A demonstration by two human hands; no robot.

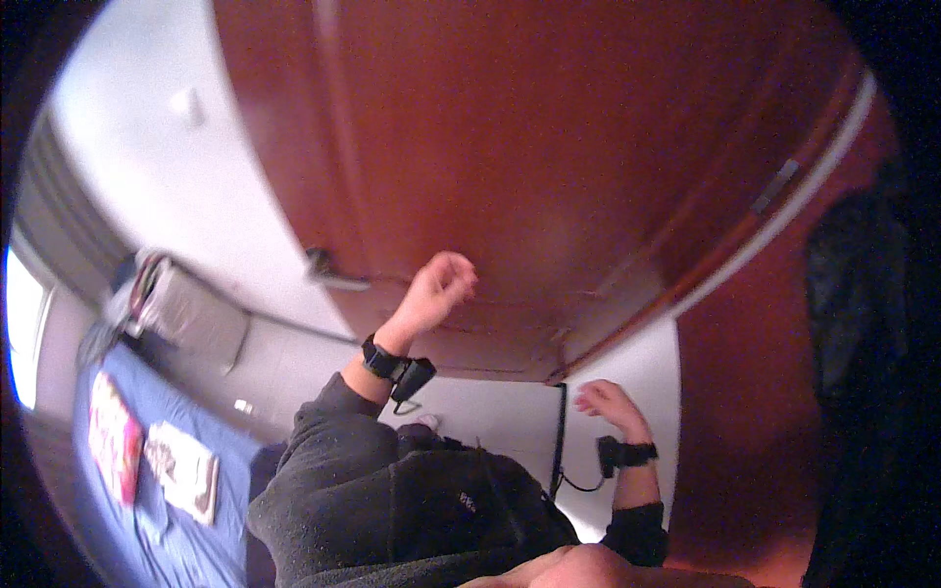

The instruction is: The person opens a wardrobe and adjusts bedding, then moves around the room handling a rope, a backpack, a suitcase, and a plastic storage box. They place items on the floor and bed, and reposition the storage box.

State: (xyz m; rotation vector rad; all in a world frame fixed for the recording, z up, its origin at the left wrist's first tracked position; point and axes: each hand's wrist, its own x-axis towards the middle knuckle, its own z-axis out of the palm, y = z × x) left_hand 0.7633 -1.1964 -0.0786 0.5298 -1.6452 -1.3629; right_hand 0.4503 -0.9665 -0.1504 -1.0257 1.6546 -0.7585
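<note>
In front of me stands a large reddish-brown wooden wardrobe (514, 162). My left hand (441, 287) is raised before its lower part, fingers loosely curled, with no object visible in it; whether it touches the wood I cannot tell. A black strap with a small device (401, 367) circles that wrist. Lower on the right hangs my right hand (610, 404), fingers slightly bent and apart, holding nothing. Its wrist bears a similar black strapped device (625, 454), from which a cable runs.
At the left, a bed with a blue sheet (154, 525) holds folded white cloth (187, 470) and a pink patterned item (114, 441). A cloth-covered piece (191, 316) stands beyond it. Dark clothing (856, 294) hangs at the far right, beside a reddish-brown panel (742, 411).
</note>
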